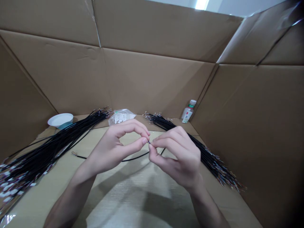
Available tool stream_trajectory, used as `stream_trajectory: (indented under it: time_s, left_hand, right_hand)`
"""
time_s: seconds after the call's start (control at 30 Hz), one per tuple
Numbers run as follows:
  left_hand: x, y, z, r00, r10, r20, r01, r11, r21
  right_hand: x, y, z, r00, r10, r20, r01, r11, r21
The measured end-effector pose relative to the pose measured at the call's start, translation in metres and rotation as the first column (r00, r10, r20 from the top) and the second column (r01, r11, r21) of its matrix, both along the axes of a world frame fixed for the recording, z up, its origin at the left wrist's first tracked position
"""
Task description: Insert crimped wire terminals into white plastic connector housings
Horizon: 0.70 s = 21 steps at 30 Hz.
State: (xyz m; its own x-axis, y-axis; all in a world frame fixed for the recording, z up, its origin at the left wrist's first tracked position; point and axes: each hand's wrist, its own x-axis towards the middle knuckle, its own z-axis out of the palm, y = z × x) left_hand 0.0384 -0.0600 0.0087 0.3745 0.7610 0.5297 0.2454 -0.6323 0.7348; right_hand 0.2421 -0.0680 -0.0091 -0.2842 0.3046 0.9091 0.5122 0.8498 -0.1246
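A single black cable (136, 157) curves over the work surface beneath my hands, with bare wire ends showing at its left end. My left hand (115, 144) is closed in a pinch, thumb against fingertips, on a thin dark wire end. Facing it, the fingers of my right hand (179, 155) pinch the same small piece from the other side. The cable rises towards my right hand, and the part inside the fingertips is mostly hidden. Whether a connector sits on it is too small to tell.
Bundles of black cables lie at left (68, 137) and right (204, 152). At the back are a white bowl (60, 119), a clear bag of small white pieces (120, 117) and a bottle (188, 111). Cardboard walls (156, 82) enclose the surface.
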Motion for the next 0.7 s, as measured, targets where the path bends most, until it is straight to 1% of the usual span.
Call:
stream_trajectory:
  time_s: [0.03, 0.07, 0.1, 0.17, 0.2, 0.27, 0.3, 0.37, 0.47, 0.53, 0.6, 0.7]
  left_hand:
    - [0.000, -0.001, 0.000, 1.000, 0.001, 0.005, -0.001, 1.000, -0.007]
    - [-0.001, -0.001, 0.000, 1.000, 0.002, 0.010, -0.001, 1.000, -0.013]
    - [-0.001, -0.002, 0.000, 1.000, 0.003, 0.015, -0.003, 1.000, -0.018]
    - [-0.001, -0.002, 0.000, 1.000, 0.009, 0.025, -0.009, 1.000, -0.026]
    - [-0.001, -0.002, 0.000, 0.999, 0.013, 0.030, -0.012, 1.000, -0.027]
    - [0.000, -0.002, -0.001, 0.999, 0.019, 0.036, -0.018, 0.999, -0.031]
    - [0.000, -0.001, -0.001, 0.999, 0.019, 0.035, -0.018, 0.999, -0.031]
    - [0.001, -0.001, -0.001, 0.999, 0.020, 0.029, -0.019, 0.999, -0.032]
    - [0.002, -0.002, -0.001, 0.999, 0.022, 0.028, -0.021, 0.999, -0.027]
    - [0.003, -0.002, -0.001, 0.999, 0.015, 0.035, -0.014, 0.999, -0.034]
    - [0.002, -0.002, -0.002, 0.998, 0.031, 0.061, -0.028, 0.998, -0.063]
    - [-0.001, 0.001, -0.002, 0.990, 0.097, 0.099, -0.083, 0.986, -0.145]
  right_hand:
    - [0.001, 0.000, 0.001, 0.997, 0.054, -0.046, -0.058, 0.994, -0.097]
    - [0.001, 0.001, 0.001, 0.990, 0.104, -0.099, -0.122, 0.972, -0.201]
    - [0.002, 0.003, 0.001, 0.977, 0.143, -0.155, -0.185, 0.935, -0.302]
    - [0.003, 0.008, 0.000, 0.945, 0.202, -0.256, -0.304, 0.834, -0.461]
    - [0.003, 0.011, -0.001, 0.925, 0.227, -0.304, -0.360, 0.780, -0.511]
    - [0.003, 0.016, -0.002, 0.883, 0.268, -0.385, -0.455, 0.685, -0.568]
    - [0.003, 0.018, -0.003, 0.868, 0.282, -0.409, -0.487, 0.646, -0.588]
    - [0.003, 0.021, -0.003, 0.855, 0.293, -0.427, -0.513, 0.593, -0.621]
    - [0.002, 0.022, -0.004, 0.851, 0.296, -0.433, -0.523, 0.554, -0.648]
    - [0.002, 0.022, -0.005, 0.841, 0.302, -0.450, -0.538, 0.554, -0.635]
    - [0.001, 0.023, -0.008, 0.839, 0.294, -0.458, -0.538, 0.574, -0.617]
    - [-0.001, 0.024, -0.012, 0.851, 0.252, -0.460, -0.506, 0.625, -0.594]
